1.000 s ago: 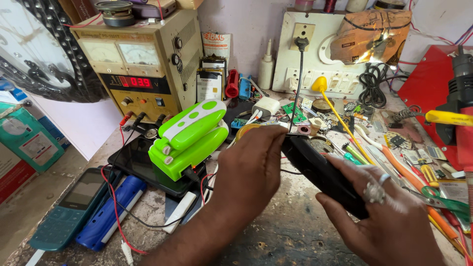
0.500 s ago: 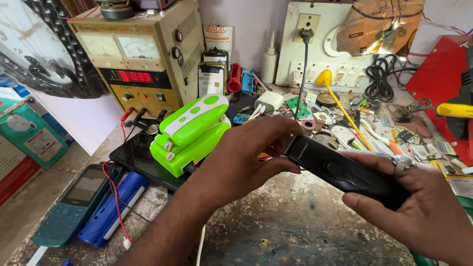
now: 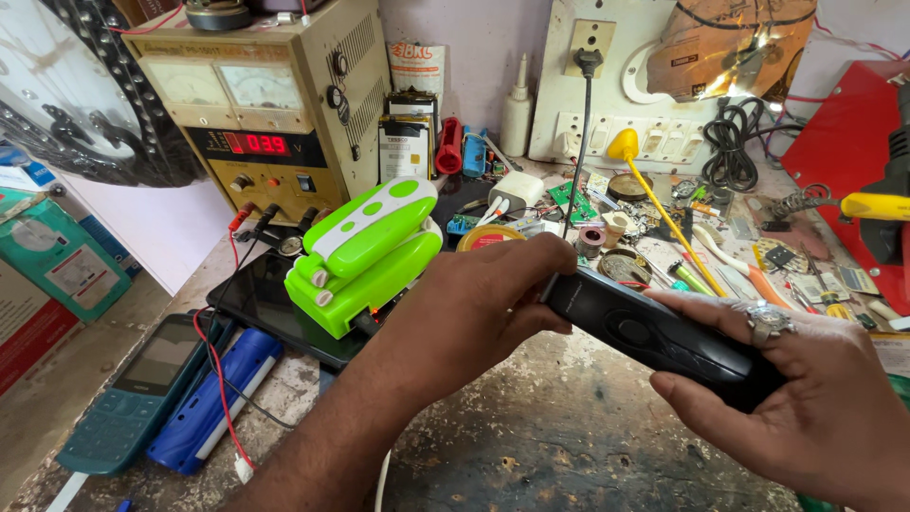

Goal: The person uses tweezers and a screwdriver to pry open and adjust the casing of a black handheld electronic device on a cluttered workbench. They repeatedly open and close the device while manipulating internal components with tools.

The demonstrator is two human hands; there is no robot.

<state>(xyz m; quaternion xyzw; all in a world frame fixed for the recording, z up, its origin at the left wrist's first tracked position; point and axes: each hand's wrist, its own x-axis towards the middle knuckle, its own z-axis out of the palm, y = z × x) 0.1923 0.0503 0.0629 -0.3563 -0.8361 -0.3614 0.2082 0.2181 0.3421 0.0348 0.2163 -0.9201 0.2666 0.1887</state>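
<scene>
A: Logging from the head view. The right hand (image 3: 806, 398) is cradling the rear of a black trimmer-shaped handheld device (image 3: 654, 332), palm under, fingers wrapped round, a ring showing on one finger. The left hand (image 3: 474, 313) is pinching the device's front tip between thumb and fingers. The device is being held in the air over the worn workbench (image 3: 569, 446), touching nothing else.

B: Why that grip, would you say?

A: My judgement: the right hand is steadying the body so the left can be working at the head end. I am noting the tip itself is hidden under the fingers.

B: Surroundings?

A: Just left of the left hand a lime-green and white clamshell gadget (image 3: 365, 251) is sitting on a black slab (image 3: 256, 299), a lead plugged into its near side. Behind it a beige bench power supply (image 3: 256, 95) is showing red digits. A teal keypad phone (image 3: 142, 389) and a blue cylinder-shaped object (image 3: 218, 398) are lying at the left edge.

B: Packages, labels?

A: Flat battery packs (image 3: 403, 147) with white labels are leaning upright beside the supply; a white tub with red print (image 3: 417, 66) is standing behind them. A teal carton (image 3: 57, 256) is sitting far left.
</scene>
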